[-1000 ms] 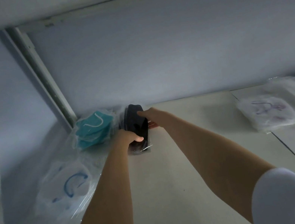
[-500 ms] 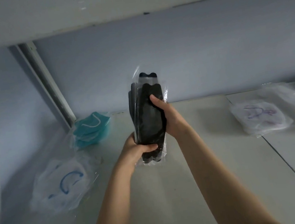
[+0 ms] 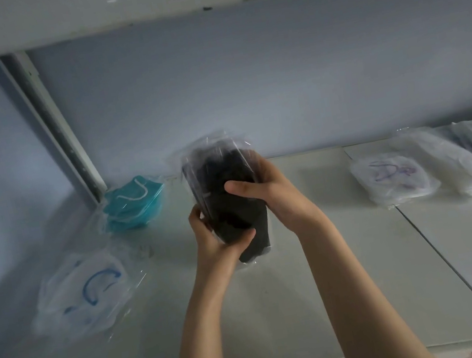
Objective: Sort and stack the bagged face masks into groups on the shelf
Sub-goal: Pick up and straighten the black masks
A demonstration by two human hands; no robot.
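Above the middle of the shelf [image 3: 283,312], I have both hands closed on a bundle of black bagged masks [image 3: 228,199], lifted clear of the surface and tipped slightly to the left. My left hand [image 3: 214,239] cups the lower left edge with the thumb across the front, while my right hand [image 3: 266,195] wraps the right side, thumb pressed on the face of the plastic. I judge this two-sided hold is there to square the loose, slippery bags into one tidy block before setting it down; held by one hand alone, the stack would likely fan out. To the far left, by the upright post [image 3: 60,137], a pile of teal masks [image 3: 135,206] sits in its own spot, and nearer on the left lies a white mask bag with a blue loop [image 3: 87,290], apart from the teal pile. Off to the right, well apart, white mask bags [image 3: 395,179] lie in an overlapping row. Each colour seems to claim its own patch, so the open middle looks the natural place for the black group.
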